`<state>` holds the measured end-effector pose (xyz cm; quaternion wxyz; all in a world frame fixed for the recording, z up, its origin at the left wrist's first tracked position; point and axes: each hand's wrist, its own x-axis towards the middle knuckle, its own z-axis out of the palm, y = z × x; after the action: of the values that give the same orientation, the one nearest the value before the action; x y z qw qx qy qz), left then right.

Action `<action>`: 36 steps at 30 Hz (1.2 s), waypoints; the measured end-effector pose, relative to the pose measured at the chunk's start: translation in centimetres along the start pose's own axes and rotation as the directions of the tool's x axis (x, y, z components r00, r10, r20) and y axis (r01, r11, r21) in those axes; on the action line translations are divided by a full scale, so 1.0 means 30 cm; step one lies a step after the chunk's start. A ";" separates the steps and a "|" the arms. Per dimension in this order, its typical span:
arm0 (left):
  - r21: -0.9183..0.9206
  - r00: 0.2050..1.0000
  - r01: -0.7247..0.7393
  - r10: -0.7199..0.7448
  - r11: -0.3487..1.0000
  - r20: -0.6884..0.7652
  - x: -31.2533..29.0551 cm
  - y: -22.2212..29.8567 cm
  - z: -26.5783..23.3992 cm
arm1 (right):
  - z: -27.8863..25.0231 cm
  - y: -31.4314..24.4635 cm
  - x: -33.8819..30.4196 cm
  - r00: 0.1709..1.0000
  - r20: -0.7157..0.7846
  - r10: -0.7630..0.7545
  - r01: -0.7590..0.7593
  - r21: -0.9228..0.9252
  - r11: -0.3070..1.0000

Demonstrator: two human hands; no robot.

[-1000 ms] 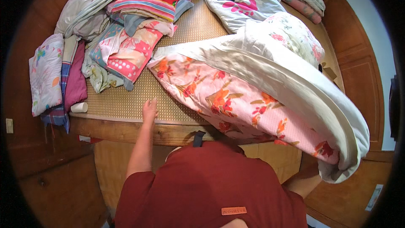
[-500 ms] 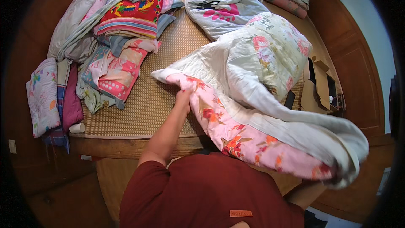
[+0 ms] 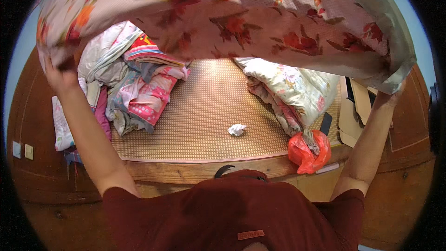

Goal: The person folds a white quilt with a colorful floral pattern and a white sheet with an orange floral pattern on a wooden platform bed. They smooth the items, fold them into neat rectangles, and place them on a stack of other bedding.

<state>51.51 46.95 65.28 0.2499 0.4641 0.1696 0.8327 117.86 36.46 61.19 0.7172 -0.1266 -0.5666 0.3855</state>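
Observation:
A pink quilt (image 3: pixel 232 30) with red and orange flowers is stretched up across the far part of the view. My left hand (image 3: pixel 62 78) grips its left end, fingers closed in the cloth. At its right end, where the pale backing folds over, my right hand (image 3: pixel 392 96) is closed on it, with the fingers mostly hidden. Both arms are raised and wide apart. Below the quilt, a white floral quilt (image 3: pixel 299 86) lies bunched on the woven mat (image 3: pixel 209 107). A crumpled white tissue (image 3: pixel 237 129) sits on the mat near its front edge.
Piled folded bedding (image 3: pixel 148 95) lies at the left of the mat. On the right are a red plastic bag (image 3: pixel 309 152), a dark flat object (image 3: pixel 326 123) and an open cardboard box (image 3: pixel 354 111). A wooden bed edge (image 3: pixel 167 171) runs across the front.
Both hands have risen and spread apart, lifting the pink quilt from a sideways sag near me to high in front. The tissue and red bag are now uncovered.

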 end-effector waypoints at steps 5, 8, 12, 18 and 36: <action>-0.078 0.889 0.353 -0.361 0.932 -0.281 -0.367 -0.043 -0.414 | 0.016 0.226 -0.150 0.993 -0.057 -0.100 0.038 -0.663 0.747; 0.023 0.776 0.560 -0.515 0.828 -0.364 -0.723 -0.065 -0.552 | 0.041 0.315 -0.238 0.991 -0.103 0.087 -0.087 0.008 0.996; -0.160 0.397 0.783 -0.680 0.602 -0.617 -1.159 -0.217 -0.801 | -0.069 0.428 -0.298 0.724 -0.316 0.614 -0.477 0.415 0.775; -0.384 -0.121 0.906 -0.760 0.179 -0.639 -1.536 -0.265 -0.871 | -0.634 0.590 -0.669 0.515 -0.608 0.604 -0.582 0.270 0.767; 0.908 0.587 0.104 -0.712 -0.405 -0.385 -1.514 -0.305 -0.682 | -0.422 0.708 -0.775 0.427 -0.611 0.667 -0.622 0.337 0.707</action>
<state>56.52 27.36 18.85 0.1574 0.5216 0.8327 0.0985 119.27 37.76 27.30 0.6745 -0.4466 -0.1494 0.5686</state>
